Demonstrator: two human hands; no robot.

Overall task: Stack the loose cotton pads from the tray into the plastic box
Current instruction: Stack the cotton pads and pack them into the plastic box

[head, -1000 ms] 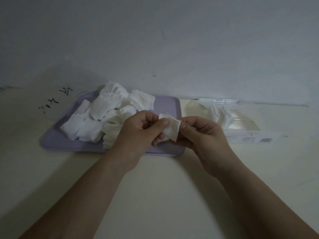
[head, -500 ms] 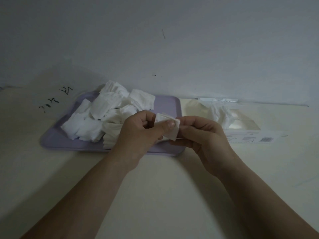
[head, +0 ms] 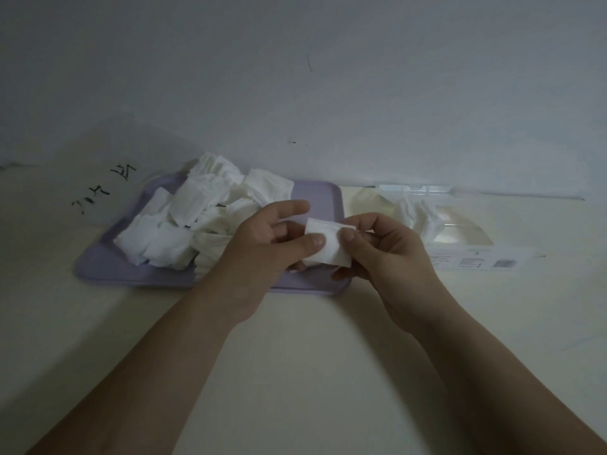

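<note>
Left hand (head: 262, 238) and right hand (head: 387, 254) pinch a cotton pad (head: 328, 246) over the tray (head: 315, 198); flattening it should ease stacking in the plastic box (head: 476, 257).

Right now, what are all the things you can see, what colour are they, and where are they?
Lilac plastic tray: one, lilac, on the table near the wall, left of the box.
Heap of loose square cotton pads: too many to count, white, on the left part of the tray.
Held square cotton pad: one as far as I can tell, white, pinched between both hands above the tray.
Clear plastic box: one, see-through, right of the tray.
Cotton pads in the box: a few, white, at the left end of the box.
Black pen marks: several, black, on the table left of the tray.
Table: one, cream.
Wall: one, pale grey, behind everything.
Left hand: one, pinches the pad.
Right hand: one, pinches the pad.
</note>
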